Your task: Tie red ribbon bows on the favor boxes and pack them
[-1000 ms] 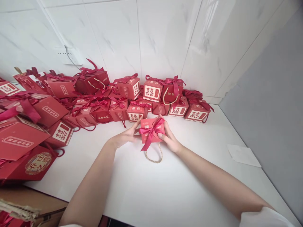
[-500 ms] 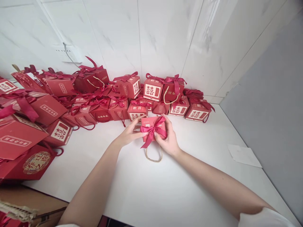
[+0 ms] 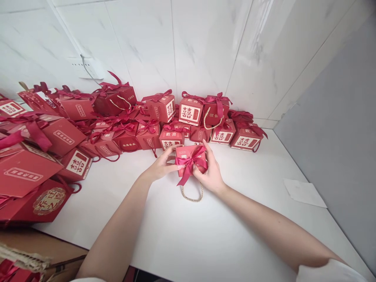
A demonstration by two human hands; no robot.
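A small red gift box (image 3: pixel 182 152) stands on the white table between my hands, tied on top with a dark red ribbon bow (image 3: pixel 191 161). A twisted gold cord handle (image 3: pixel 192 199) hangs from its near side and rests on the tabletop. My left hand (image 3: pixel 163 164) grips the box's left side, thumb at the front and fingers behind. On the right side, my right hand (image 3: pixel 212 168) is closed around the box, its thumb pressing close to the bow's knot. The fingers behind the box are partly hidden.
Rows of similar red gift boxes (image 3: pixel 188 111) line the tiled wall behind. Larger red boxes (image 3: pixel 26 168) are piled at the left. A cardboard box (image 3: pixel 55 244) sits at lower left. A white paper (image 3: pixel 304 192) lies near the grey panel (image 3: pixel 331 129) on the right.
Both hands keep their hold on the gift box, with hardly any movement. The whole view has shifted slightly, so everything appears a little further right.
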